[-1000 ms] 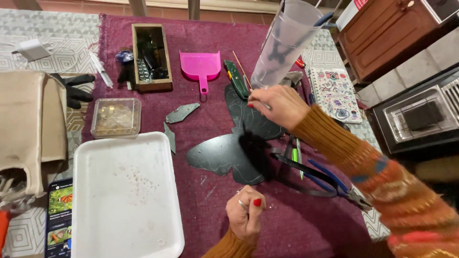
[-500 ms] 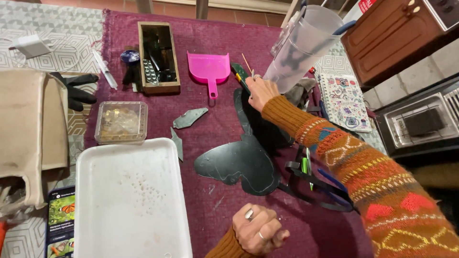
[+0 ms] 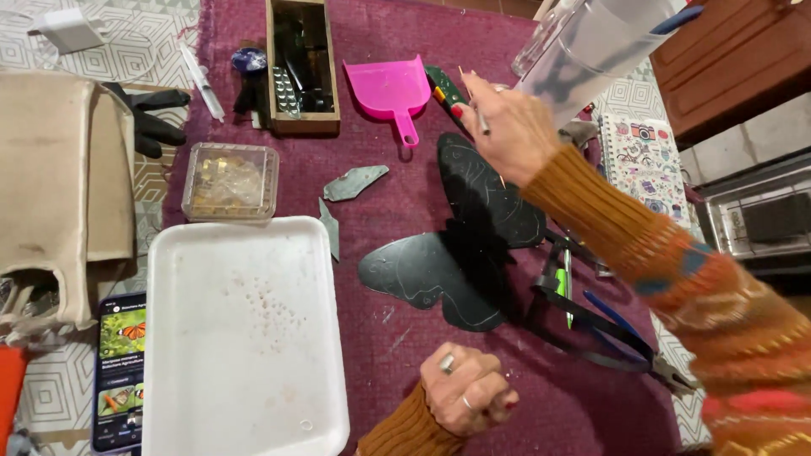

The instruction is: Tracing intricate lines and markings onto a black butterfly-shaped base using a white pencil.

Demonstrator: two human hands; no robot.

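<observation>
Reaching right hand (image 3: pixel 507 127) past butterfly cutout (image 3: pixel 460 245), beside pink dustpan (image 3: pixel 390 89).

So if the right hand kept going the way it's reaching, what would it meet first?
Probably the green-handled tool beside the pink dustpan; the right hand, holding a thin stick, is almost over it, though its height above the cloth is unclear.

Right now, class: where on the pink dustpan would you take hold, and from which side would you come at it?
Take the pink dustpan by its short handle, coming from the near side. The handle points toward the person, while the wide mouth faces away. The pan lies flat on the maroon cloth, and the space around the handle looks free. The right hand is nearest; the left hand rests fisted.
</observation>
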